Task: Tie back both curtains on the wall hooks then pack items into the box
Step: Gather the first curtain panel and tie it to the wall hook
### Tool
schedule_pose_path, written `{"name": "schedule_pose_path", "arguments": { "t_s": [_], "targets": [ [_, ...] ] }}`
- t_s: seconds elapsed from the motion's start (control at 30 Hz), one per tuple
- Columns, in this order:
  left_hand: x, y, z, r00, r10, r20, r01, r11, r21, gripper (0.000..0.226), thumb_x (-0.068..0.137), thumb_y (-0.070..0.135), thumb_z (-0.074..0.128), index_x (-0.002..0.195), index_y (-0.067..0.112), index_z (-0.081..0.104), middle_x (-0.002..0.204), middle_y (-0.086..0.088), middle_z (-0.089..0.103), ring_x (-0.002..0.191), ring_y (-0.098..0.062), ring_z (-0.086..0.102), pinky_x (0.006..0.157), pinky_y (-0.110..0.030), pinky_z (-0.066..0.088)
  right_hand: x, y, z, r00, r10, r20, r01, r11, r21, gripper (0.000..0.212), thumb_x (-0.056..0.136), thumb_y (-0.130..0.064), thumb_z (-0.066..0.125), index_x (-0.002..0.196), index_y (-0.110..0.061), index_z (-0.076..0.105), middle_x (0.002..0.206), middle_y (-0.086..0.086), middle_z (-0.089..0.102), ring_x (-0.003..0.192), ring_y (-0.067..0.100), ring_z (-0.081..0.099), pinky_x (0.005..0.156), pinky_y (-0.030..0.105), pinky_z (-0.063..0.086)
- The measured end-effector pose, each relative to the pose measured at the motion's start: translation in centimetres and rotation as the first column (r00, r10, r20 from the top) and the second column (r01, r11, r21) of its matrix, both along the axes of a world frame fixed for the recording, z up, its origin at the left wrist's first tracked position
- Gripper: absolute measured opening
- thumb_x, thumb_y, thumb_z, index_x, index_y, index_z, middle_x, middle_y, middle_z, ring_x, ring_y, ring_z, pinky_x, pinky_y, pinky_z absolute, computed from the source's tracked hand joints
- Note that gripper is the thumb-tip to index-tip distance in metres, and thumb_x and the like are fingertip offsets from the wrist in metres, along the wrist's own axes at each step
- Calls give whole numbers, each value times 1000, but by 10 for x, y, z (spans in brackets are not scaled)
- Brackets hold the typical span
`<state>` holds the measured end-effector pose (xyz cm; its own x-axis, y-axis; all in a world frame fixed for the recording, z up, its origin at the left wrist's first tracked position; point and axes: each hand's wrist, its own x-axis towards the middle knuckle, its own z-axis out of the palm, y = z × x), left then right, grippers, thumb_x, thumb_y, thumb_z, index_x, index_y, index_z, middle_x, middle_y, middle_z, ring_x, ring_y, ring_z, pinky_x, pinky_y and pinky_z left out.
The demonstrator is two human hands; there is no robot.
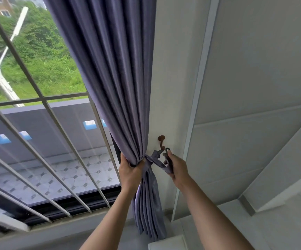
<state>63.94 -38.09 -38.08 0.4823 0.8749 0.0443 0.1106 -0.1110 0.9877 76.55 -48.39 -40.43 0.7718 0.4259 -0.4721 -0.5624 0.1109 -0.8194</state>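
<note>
Head view: my left hand (130, 171) nearest, fingers curled round gathered purple curtain (113, 73), bunching it against white wall (173, 87). My right hand (176, 167) pinches free end of tieback (155, 162), small dark loop poking above fingers, just below brown wall hook (161, 141). Tieback wraps curtain waist. Barred window (38, 123) at left. No box in view.

Barred window (43, 101) onto green bushes (43, 51), street lamp (18, 27), tiled ledge (56, 175).
</note>
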Motion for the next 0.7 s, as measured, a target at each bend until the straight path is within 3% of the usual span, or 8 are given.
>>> {"name": "schedule_pose_path", "arguments": {
  "t_s": [0.07,0.17,0.4,0.47,0.6,0.7],
  "targets": [
    [-2,-2,-1,1000,-10,1,10,1000,15,38,74,15,74,101,28,51,85,12,63,83,-14,61,69,-32,52,-1,7,2,992,33,124,-24,997,-72,30,93,-33,58,80,-10,70,64,3,62,61,17,56,60,28,44],
    [-4,1,0,1000,-28,-1,28,999,24,38,74,15,75,101,27,51,85,10,64,81,-13,61,69,-32,53,3,15,2,982,63,180,-36,988,-147,31,94,-35,55,76,-15,70,69,2,64,69,19,58,68,31,44],
    [-6,0,4,998,-63,16,63,997,38,39,75,12,75,103,25,52,82,16,63,70,10,57,62,-15,50,17,22,2,984,102,145,-58,959,-276,29,93,-31,58,78,-7,67,64,6,61,55,17,55,55,26,40],
    [-7,1,6,998,-60,11,59,997,49,39,75,12,75,104,23,52,83,15,62,71,9,57,61,-12,48,21,23,4,979,79,189,-21,957,-291,25,92,-30,59,88,-6,64,67,8,63,58,19,57,56,26,42],
    [-7,2,8,998,-69,-4,69,996,63,39,76,11,74,106,22,51,84,13,61,73,5,56,61,-10,47,25,20,4,961,28,274,41,969,-243,20,91,-25,63,104,-18,50,81,7,67,67,15,63,61,25,49],
    [-7,1,9,998,-67,-6,68,995,68,39,76,10,73,107,22,51,83,14,60,71,7,55,61,-10,47,23,19,6,923,50,381,40,974,-224,19,90,-19,61,108,-22,55,79,6,68,67,13,64,61,23,49]
  ]
}}
